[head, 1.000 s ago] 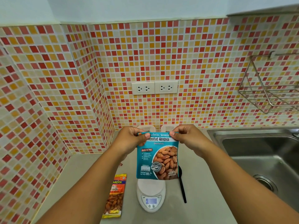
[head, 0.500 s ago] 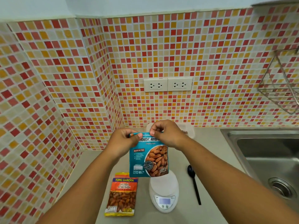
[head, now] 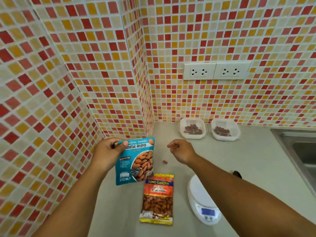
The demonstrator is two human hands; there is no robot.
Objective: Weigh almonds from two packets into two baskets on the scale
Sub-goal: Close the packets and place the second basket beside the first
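place: home kitchen | cues: mosaic wall tiles (head: 222, 31); steel sink (head: 297, 151); sockets (head: 216, 71); countertop (head: 248, 159)

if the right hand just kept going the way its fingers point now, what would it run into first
The right hand points its curled fingers left, toward the blue roasted almonds packet held upright by the left hand. That packet looks like the first contact; nothing shows in the gap, though depth is hard to judge.

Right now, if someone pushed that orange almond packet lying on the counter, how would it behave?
The orange packet lies flat, so it would probably slide, not roll. Its glossy film looks slippery and floppy. It seems light for its size.
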